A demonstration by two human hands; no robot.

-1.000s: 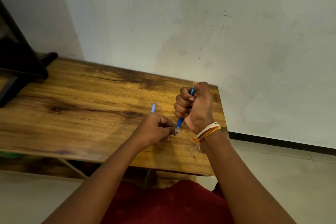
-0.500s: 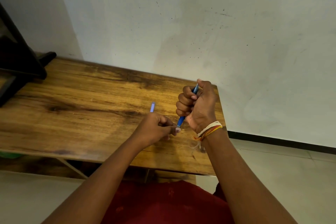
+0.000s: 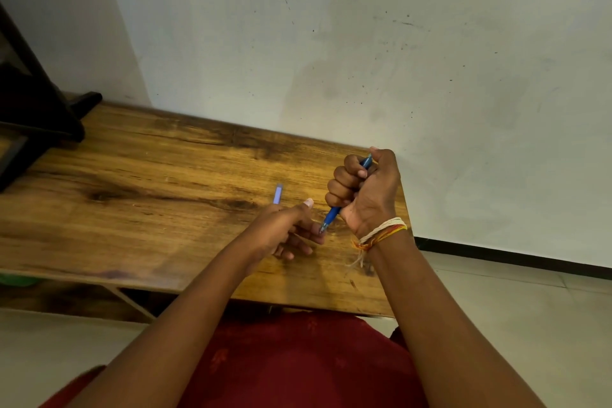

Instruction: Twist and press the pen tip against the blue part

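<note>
Light, stiff, slick blue pen [image 3: 332, 215]: the right hand [image 3: 367, 195] wraps its fingers round the barrel; the left hand [image 3: 281, 232] touches the tip, grip unclear.

Over the table [image 3: 149, 209], the right hand [image 3: 367, 192] with the pen [image 3: 332, 216] sits at two o'clock from the left hand [image 3: 281, 230], pen tip touching it. A small stick [image 3: 277, 194] shows at twelve o'clock, a stand [image 3: 36, 109] at ten, against the wall [image 3: 331, 43].

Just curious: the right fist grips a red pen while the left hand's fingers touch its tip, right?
No, the head view shows a blue pen, not red. The right hand grips it in a fist and the left hand touches its tip.
</note>
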